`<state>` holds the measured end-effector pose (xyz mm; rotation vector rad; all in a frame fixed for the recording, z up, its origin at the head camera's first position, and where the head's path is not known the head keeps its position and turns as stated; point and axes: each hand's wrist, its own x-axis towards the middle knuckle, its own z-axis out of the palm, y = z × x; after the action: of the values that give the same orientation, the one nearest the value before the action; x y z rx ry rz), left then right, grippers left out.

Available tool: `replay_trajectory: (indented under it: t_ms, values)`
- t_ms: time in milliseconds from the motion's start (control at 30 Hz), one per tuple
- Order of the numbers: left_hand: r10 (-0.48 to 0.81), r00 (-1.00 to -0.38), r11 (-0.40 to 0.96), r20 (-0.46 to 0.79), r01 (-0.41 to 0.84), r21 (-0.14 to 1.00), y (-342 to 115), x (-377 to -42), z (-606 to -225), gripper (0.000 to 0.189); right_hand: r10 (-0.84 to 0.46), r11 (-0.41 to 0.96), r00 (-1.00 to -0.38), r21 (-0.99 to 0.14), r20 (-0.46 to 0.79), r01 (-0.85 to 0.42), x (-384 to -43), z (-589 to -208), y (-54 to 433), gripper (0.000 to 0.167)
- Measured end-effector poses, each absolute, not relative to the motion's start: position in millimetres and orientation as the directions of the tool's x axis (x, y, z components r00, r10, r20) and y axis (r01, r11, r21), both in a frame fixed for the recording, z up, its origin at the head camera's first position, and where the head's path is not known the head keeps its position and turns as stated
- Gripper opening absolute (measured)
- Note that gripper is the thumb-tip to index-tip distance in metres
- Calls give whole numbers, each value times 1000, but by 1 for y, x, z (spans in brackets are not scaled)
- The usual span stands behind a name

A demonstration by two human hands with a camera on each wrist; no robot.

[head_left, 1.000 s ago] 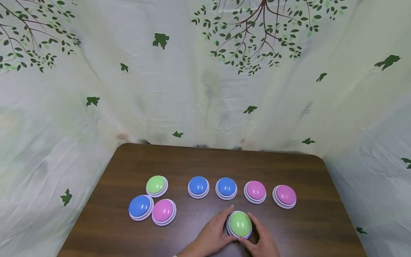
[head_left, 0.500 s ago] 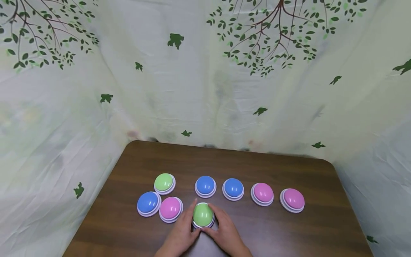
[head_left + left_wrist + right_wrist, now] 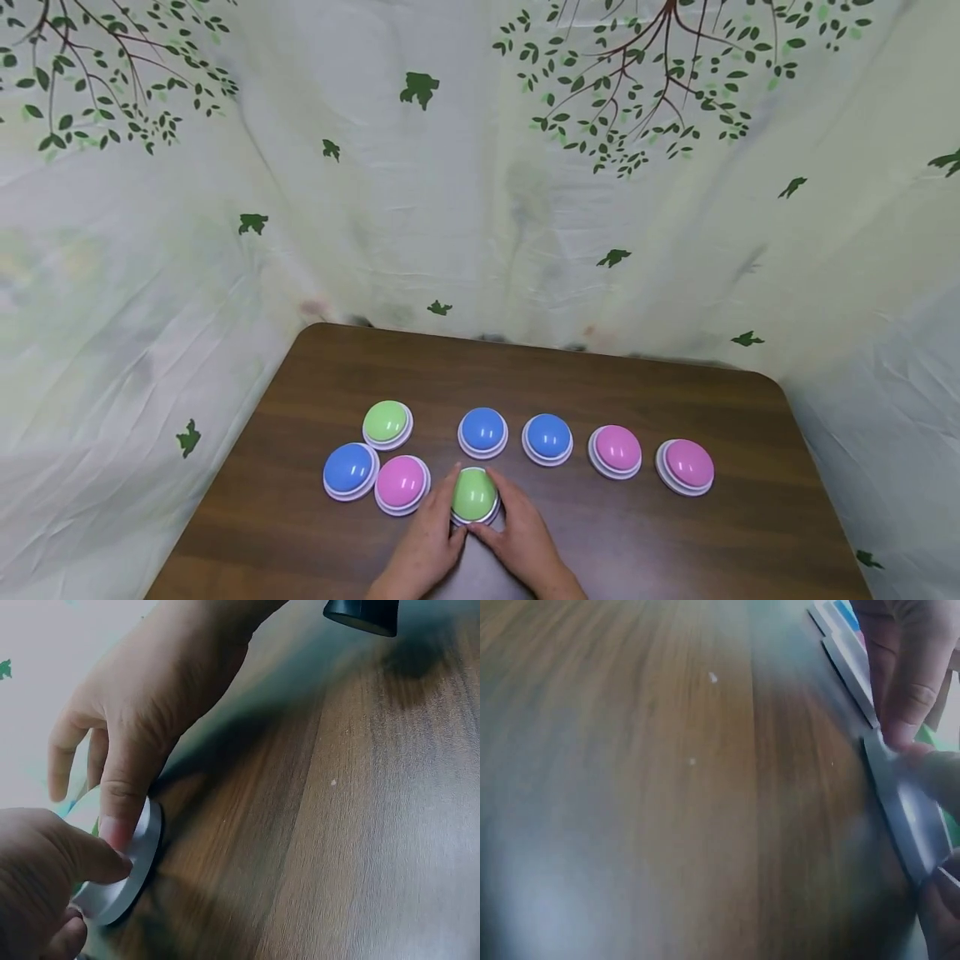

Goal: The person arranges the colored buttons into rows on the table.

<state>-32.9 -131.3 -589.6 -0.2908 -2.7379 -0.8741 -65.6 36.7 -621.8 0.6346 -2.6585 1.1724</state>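
Observation:
A green-domed push button [image 3: 474, 495] on a round white base sits near the front of the brown table, between the two hands. My left hand [image 3: 426, 537] holds its left side and my right hand [image 3: 523, 537] its right side. Both thumbs meet at the near edge of the white base, with the forefingers along its sides. In the left wrist view, the right hand's thumb [image 3: 120, 795] presses on the white base [image 3: 146, 859]. Its dark underside lies close to the wood. The right wrist view shows the base [image 3: 907, 810] edge-on, gripped by the fingers.
Left of the hands, a pink button [image 3: 400, 481], a blue button [image 3: 348, 467] and another green button [image 3: 386, 422] form a cluster. Behind stand two blue buttons [image 3: 483, 429] [image 3: 547, 437] and two pink buttons [image 3: 618, 448] [image 3: 689, 463] in a row. A leaf-printed curtain [image 3: 480, 208] surrounds the table.
Both hands have moved the green button left, from in front of the right-hand blue button to beside the pink one in the cluster. The last half second shows little movement.

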Motion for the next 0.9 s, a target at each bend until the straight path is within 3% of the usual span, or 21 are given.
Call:
replay_trajectory:
  t_ms: [200,300,467,633,900]
  values:
    - [24,-905,821,424,259,508,-148,-27,-589,85,-347,642,-804,-503,483,-579,-67,-614,23,82]
    - [-56,-867,846,495,222,485,-163,-24,-590,84,-402,665,-764,-413,505,-622,-68,-602,8,78]
    - [-201,-837,865,508,92,493,-186,-20,-597,85,-536,710,-755,-282,379,-645,-73,-586,-21,80]
    - [-265,-841,860,471,14,509,-200,-17,-603,85,-584,755,-770,-178,256,-631,-85,-576,-46,81]
    - [-318,-882,819,347,-71,570,-203,-19,-606,86,-630,736,-763,-200,147,-647,-99,-571,-67,73]
